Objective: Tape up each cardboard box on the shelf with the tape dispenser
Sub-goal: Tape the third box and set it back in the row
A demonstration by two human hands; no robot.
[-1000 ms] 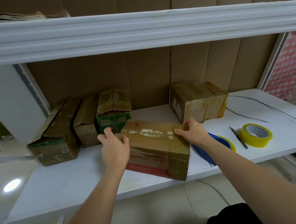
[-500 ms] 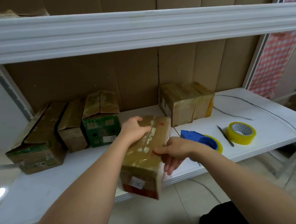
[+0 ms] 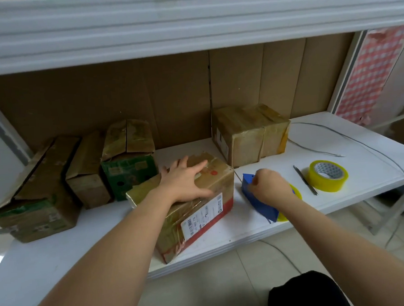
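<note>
A taped brown cardboard box [image 3: 199, 213] with a white label and a red band lies at an angle near the front of the white shelf [image 3: 61, 249]. My left hand [image 3: 186, 181] lies flat on its top with the fingers spread. To its right sits the blue tape dispenser [image 3: 257, 201], loaded with yellow tape. My right hand [image 3: 269, 188] curls over the dispenser and grips it. Three worn boxes [image 3: 128, 156] stand in a row at the back left. A taped box [image 3: 247, 134] stands at the back centre.
A spare roll of yellow tape [image 3: 327, 175] lies on the shelf to the right, with a thin pen-like tool [image 3: 305, 180] beside it. A grey wire [image 3: 359, 142] trails across the right end. An upper shelf edge [image 3: 189, 20] overhangs. Cardboard lines the back wall.
The box was turned and set back down on the shelf with its label facing front. My right hand left the box and moved right onto the tape dispenser. My left hand now lies flat on top.
</note>
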